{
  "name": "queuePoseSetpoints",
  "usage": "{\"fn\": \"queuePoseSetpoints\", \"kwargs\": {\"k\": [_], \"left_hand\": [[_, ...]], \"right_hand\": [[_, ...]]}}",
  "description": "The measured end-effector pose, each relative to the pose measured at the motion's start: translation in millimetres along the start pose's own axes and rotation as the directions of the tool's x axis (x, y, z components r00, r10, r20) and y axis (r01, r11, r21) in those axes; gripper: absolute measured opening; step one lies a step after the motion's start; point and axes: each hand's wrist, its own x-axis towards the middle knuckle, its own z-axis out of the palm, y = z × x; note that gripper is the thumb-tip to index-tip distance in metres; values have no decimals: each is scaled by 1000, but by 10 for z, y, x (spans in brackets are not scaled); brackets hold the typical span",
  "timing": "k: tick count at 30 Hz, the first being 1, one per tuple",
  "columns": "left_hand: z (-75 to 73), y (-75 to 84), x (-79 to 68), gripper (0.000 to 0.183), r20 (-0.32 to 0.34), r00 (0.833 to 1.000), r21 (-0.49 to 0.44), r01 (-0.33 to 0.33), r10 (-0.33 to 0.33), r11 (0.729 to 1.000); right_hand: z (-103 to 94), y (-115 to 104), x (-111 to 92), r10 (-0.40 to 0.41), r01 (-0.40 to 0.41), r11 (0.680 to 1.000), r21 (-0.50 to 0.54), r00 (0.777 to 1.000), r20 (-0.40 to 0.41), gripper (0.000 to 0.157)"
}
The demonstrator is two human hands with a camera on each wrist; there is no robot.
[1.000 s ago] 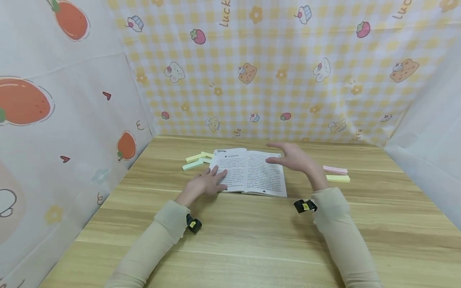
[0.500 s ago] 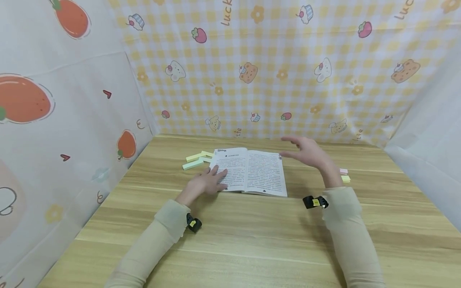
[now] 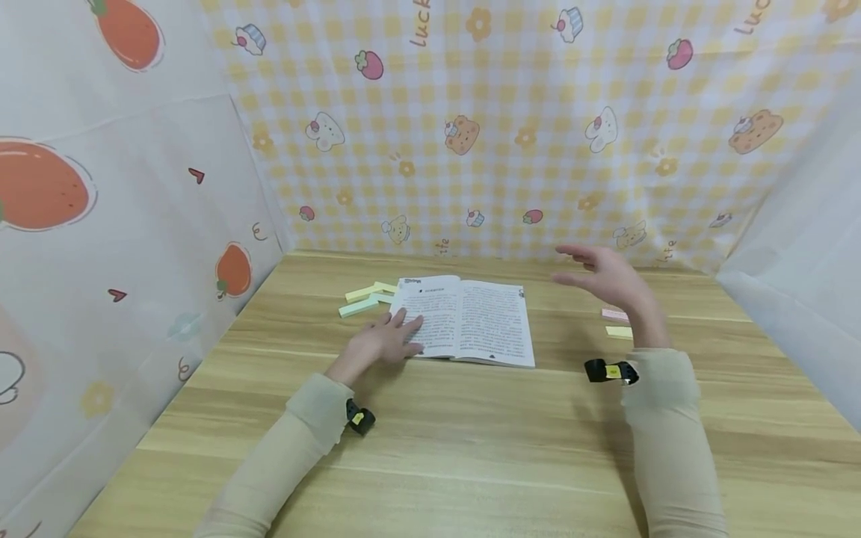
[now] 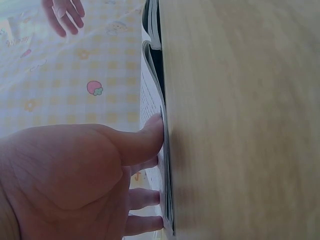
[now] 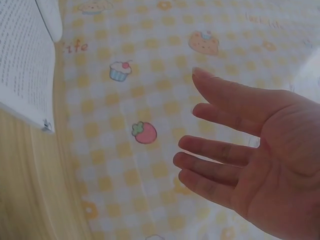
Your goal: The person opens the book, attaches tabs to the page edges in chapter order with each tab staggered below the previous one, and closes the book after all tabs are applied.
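An open book (image 3: 494, 321) with printed pages lies flat on the wooden table. My left hand (image 3: 380, 342) rests on the lower part of its left page, fingers spread; the left wrist view shows the thumb and fingertips pressing the page near the book's edge. Raised above the table to the right of the book is my right hand (image 3: 608, 280), its fingers extended and nothing in them. In the right wrist view that hand (image 5: 250, 150) has its palm and separated fingers showing, with the book (image 5: 25, 60) at the upper left.
Yellow sticky-note strips (image 3: 363, 292) and green ones (image 3: 359, 308) lie left of the book. Pink strips (image 3: 613, 314) and yellow strips (image 3: 618, 332) lie to its right, partly behind my right arm. A patterned curtain (image 3: 498, 172) hangs at the table's back edge.
My right hand has moved from over the book's right page to the right, away from the book and towards the pink and yellow strips. The left hand stays on the page.
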Motion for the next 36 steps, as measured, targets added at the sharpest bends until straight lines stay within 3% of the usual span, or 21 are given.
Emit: {"fn": "queuePoseSetpoints", "kwargs": {"k": [23, 32, 36], "left_hand": [[29, -2, -20, 66, -13, 1000, 6, 5, -5, 1000], [11, 23, -34, 66, -18, 1000, -17, -4, 4, 1000], [15, 17, -33, 66, -19, 1000, -16, -4, 4, 1000]], "right_hand": [[-358, 386, -255, 82, -78, 995, 62, 995, -58, 66], [-350, 645, -298, 69, -65, 996, 65, 997, -47, 61], [-336, 736, -323, 109, -106, 992, 67, 994, -34, 64]]}}
